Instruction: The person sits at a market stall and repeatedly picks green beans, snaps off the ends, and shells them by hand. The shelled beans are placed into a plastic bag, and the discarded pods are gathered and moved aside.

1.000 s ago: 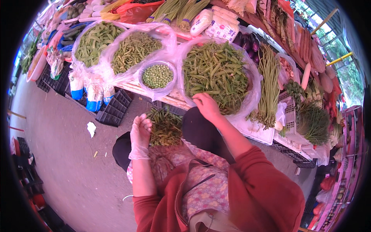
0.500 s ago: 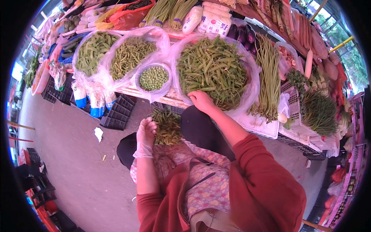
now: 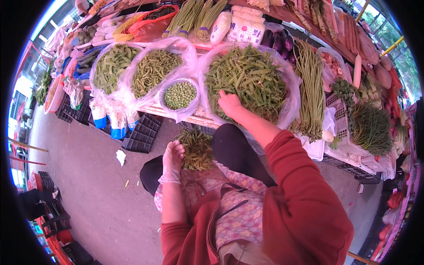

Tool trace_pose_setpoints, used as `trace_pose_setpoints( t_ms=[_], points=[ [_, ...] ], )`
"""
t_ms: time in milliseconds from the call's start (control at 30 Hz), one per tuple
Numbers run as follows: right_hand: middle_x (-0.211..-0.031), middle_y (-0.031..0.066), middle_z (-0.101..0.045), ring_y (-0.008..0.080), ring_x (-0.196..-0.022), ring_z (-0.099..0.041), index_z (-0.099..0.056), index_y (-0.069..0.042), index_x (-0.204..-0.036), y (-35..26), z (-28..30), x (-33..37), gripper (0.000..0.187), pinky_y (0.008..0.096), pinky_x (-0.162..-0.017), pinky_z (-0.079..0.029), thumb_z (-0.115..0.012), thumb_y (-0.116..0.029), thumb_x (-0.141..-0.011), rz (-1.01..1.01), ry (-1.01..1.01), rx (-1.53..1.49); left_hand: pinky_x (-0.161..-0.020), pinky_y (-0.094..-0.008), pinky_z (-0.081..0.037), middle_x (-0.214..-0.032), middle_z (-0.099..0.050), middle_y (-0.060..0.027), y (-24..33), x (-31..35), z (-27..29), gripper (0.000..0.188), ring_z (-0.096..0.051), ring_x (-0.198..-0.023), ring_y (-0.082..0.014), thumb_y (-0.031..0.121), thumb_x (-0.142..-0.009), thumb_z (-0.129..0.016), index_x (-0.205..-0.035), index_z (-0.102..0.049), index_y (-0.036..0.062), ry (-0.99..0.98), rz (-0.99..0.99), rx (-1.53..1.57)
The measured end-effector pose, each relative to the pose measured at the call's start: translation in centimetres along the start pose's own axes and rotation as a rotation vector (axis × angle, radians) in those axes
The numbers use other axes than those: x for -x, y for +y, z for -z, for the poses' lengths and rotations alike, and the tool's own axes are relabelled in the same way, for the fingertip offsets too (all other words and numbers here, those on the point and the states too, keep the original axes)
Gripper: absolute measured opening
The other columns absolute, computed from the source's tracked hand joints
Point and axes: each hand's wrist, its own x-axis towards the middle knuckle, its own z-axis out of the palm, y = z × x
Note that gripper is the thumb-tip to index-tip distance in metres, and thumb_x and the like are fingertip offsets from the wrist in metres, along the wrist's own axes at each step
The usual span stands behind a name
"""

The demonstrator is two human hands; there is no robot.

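My right hand (image 3: 229,103) reaches into a big heap of green pea pods (image 3: 251,81) lying on clear plastic on a market stall, its fingers curled onto the pods at the near edge. My left hand (image 3: 171,160), in a thin clear glove, rests with its fingers bunched at the left edge of a smaller pile of pods (image 3: 196,148) on my lap. I wear a red sleeved top and a patterned apron (image 3: 229,207).
A bowl of shelled peas (image 3: 179,95) stands left of the big heap, with two more pod heaps (image 3: 150,70) beyond it. Long beans (image 3: 311,92) and chives (image 3: 371,128) lie to the right. Black crates (image 3: 141,134) stand on the grey floor.
My right hand has pushed a little further up into the big pod heap. My left hand stays at the lap pile. The view has shifted slightly.
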Motion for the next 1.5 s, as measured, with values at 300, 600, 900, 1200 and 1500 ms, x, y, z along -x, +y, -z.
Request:
trace_pose_setpoints(
  t_ms=[300,600,900,1200,1500],
  points=[
    [-0.103,0.0059,-0.057,0.0271,-0.085,-0.063,-0.069,-0.017,-0.100,1.8,-0.2,2.3,0.018,0.0396,-0.074,-0.050,-0.059,-0.021,-0.086,-0.336,0.140,-0.572,-0.062,-0.0277,-0.042,-0.082,-0.062,-0.0037,-0.1,0.2,0.6,0.028,-0.058,-0.072,-0.0166,0.031,-0.096,-0.051,-0.104,-0.060,0.0063,-0.003,-0.008,0.016],
    [-0.101,0.0062,-0.059,0.0206,-0.078,-0.065,-0.055,-0.006,-0.106,2.4,3.3,4.3,0.030,0.0348,-0.071,-0.050,-0.067,-0.023,-0.084,-0.317,0.579,-0.838,-0.060,-0.0262,-0.043,-0.077,-0.065,-0.0018,-0.1,0.8,-0.1,0.026,-0.060,-0.068,-0.0141,0.032,-0.095,-0.050,-0.098,-0.062,0.0094,0.060,-0.003,-0.017],
    [-0.083,0.0121,-0.067,0.0262,-0.074,-0.065,-0.060,-0.001,-0.099,4.7,3.9,5.3,0.033,0.0367,-0.071,-0.050,-0.065,-0.032,-0.086,-0.406,0.392,-0.850,-0.059,-0.0256,-0.043,-0.075,-0.065,-0.0018,-0.3,1.3,-0.1,0.027,-0.060,-0.066,-0.0138,0.033,-0.096,-0.049,-0.097,-0.062,0.0093,0.083,0.008,-0.068],
    [-0.075,0.0076,-0.062,0.0114,-0.054,-0.057,-0.061,0.002,-0.100,3.4,7.8,8.1,0.032,0.0258,-0.049,-0.047,-0.056,-0.029,-0.094,-0.427,0.083,-1.331,-0.053,-0.0240,-0.041,-0.066,-0.059,-0.0032,-0.6,2.5,-3.0,0.028,-0.055,-0.056,-0.0135,0.030,-0.094,-0.052,-0.089,-0.063,0.0046,-0.006,-0.012,-0.226],
    [-0.102,0.0052,-0.054,0.0120,-0.081,-0.062,-0.064,0.001,-0.109,-4.4,11.1,11.9,0.021,0.0237,-0.073,-0.053,-0.062,0.000,-0.088,0.171,0.241,-1.596,-0.048,-0.0199,-0.027,-0.064,-0.048,0.0044,0.4,7.2,-14.7,0.014,-0.039,-0.053,-0.0049,0.023,-0.093,-0.054,-0.091,-0.058,0.0092,-0.253,-0.320,-0.348]
  ],
)
